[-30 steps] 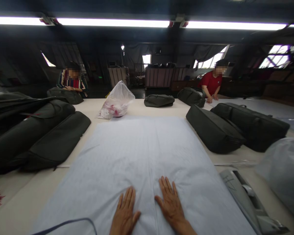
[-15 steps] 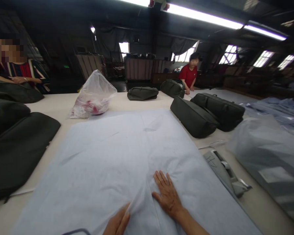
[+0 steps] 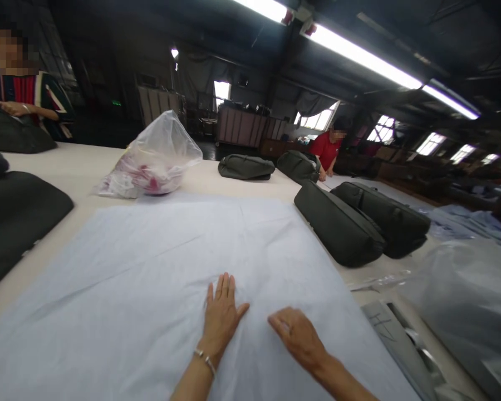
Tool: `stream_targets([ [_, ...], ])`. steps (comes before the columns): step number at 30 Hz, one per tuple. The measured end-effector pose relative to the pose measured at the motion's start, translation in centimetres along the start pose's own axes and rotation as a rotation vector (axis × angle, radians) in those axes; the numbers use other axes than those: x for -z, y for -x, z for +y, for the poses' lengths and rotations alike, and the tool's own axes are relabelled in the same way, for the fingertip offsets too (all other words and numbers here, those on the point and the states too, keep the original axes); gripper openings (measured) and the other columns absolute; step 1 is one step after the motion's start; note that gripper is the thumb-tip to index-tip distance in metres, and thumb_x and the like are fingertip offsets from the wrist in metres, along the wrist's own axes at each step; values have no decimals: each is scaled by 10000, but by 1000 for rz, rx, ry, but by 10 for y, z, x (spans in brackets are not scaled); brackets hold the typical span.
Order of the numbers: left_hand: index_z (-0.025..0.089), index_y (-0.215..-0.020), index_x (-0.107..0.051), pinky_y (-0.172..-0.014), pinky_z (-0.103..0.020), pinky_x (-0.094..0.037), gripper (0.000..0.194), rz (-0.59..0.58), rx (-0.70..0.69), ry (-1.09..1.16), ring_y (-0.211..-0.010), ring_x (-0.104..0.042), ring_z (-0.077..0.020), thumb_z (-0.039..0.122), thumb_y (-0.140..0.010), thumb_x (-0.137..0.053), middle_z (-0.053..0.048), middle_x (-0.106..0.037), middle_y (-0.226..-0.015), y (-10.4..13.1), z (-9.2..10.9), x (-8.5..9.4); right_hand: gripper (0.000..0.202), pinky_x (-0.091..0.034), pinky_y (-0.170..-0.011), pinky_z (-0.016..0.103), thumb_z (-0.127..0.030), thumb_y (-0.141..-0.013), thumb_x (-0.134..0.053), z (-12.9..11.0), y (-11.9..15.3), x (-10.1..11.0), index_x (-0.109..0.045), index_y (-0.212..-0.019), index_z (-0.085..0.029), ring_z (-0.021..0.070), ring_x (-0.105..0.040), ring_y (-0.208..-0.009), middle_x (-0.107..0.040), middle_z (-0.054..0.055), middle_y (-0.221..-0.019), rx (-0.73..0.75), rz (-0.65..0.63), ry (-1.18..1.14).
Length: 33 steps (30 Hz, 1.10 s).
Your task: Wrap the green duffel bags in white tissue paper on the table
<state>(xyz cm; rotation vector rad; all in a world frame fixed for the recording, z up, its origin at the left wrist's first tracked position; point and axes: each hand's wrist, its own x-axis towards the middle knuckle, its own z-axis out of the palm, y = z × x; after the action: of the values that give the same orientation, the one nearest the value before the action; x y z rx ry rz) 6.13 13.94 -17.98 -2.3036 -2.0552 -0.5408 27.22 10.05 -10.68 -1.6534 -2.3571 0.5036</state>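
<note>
A large pale bluish-white sheet [image 3: 158,250] lies spread over the table, with soft creases running across it. My left hand [image 3: 222,312], a bracelet at its wrist, rests flat on it with fingers stretched out. To its right, my right hand [image 3: 298,337] is curled closed over the sheet, thumb and fingers drawn together. Whether cloth is caught between those fingers is hidden; no raised fold shows there. A small gap separates the two hands.
Dark green bags stand at left [image 3: 20,217], at the back [image 3: 246,167] and at right [image 3: 338,223]. A clear plastic bag [image 3: 158,156] sits behind the sheet. At right lie a grey marked piece [image 3: 388,328] and plastic wrapping [image 3: 467,295]. Two people are across the table.
My left hand has moved forward and gone from pinching the sheet to lying flat. My right hand has curled up from flat. The fold between them has flattened, and the view has shifted.
</note>
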Motion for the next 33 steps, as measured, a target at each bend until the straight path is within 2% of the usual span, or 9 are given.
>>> stream_targets([
  [3, 119, -1415, -456, -1116, -520, -336, 602, 66, -25, -36, -1348, -441, -298, 464, -921, -456, -168, -453, -1473, -5, -19, -15, 482, -330, -1089, 409, -439, -1010, -287, 26, -77, 8, -659, -1201, -198, 235, -525, -1260, -640, 92, -1290, -8, 122, 70],
  [6, 98, -1452, -390, -1129, -519, -306, 664, 125, 29, -79, -1372, -404, -305, 504, -929, -437, -180, -404, -1505, -28, -31, -12, 634, -117, -1183, 503, -524, -979, -336, 53, -144, -9, -443, -1428, -90, 288, -241, -1456, -347, 152, -1540, -83, 120, 187],
  [9, 55, -1429, -413, -1154, -546, -241, 692, 88, 89, -127, -1406, -343, -329, 519, -918, -458, -211, -387, -1504, -54, -41, -9, 796, -3, -1187, 517, -635, -949, -310, 67, -189, -25, -306, -1493, -54, 291, -110, -1487, -204, 168, -1591, -100, 139, 247],
  [13, 77, -1383, -485, -1140, -494, -303, 529, 40, 89, -126, -1382, -395, -296, 378, -951, -445, -183, -437, -1478, -67, -51, -14, 887, 33, -1188, 486, -722, -912, -275, 67, -229, -29, -253, -1516, -73, 275, -65, -1493, -167, 149, -1605, 7, 90, 275],
  [17, 137, -1277, -604, -1079, -443, -408, 386, 69, 69, -40, -1299, -507, -265, 231, -963, -400, -126, -560, -1384, -67, -57, -12, 766, -17, -1193, 466, -640, -964, -228, 64, -251, -37, -276, -1513, -108, 242, -106, -1490, -212, 116, -1599, 48, 58, 256],
  [21, 169, -1155, -690, -1089, -425, -414, 367, 111, 109, 195, -1241, -566, -239, 232, -963, -383, -85, -647, -1280, -68, -64, -5, 609, -57, -1196, 448, -489, -1014, -179, 68, -254, -44, -342, -1489, -144, 206, -152, -1483, -287, 80, -1579, 42, 99, 199],
  [27, 190, -1196, -676, -1064, -411, -438, 415, 171, 494, 939, -1182, -607, -243, 432, -899, -516, -55, -666, -1255, -72, -73, 14, 627, -151, -1194, 452, -500, -1011, -114, 65, -252, -33, -292, -1514, -170, 195, -150, -1485, -302, 73, -1573, 5, 221, -107],
  [30, 148, -1139, -697, -983, -373, -495, 451, 210, 683, 1235, -1099, -647, -243, 476, -850, -585, -55, -723, -1139, -74, -79, 27, 684, -166, -1191, 454, -528, -1005, -84, 38, -253, -36, -288, -1511, -116, 221, -159, -1483, -290, 109, -1573, -70, 223, -180],
  [33, 124, -1088, -709, -898, -328, -534, 424, 297, 851, 1363, -977, -684, -219, 445, -823, -628, -55, -755, -991, -75, -86, 39, 688, -174, -1182, 484, -514, -1009, -70, -3, -252, -54, -332, -1490, -97, 251, -185, -1477, -305, 132, -1564, -133, 152, -141],
])
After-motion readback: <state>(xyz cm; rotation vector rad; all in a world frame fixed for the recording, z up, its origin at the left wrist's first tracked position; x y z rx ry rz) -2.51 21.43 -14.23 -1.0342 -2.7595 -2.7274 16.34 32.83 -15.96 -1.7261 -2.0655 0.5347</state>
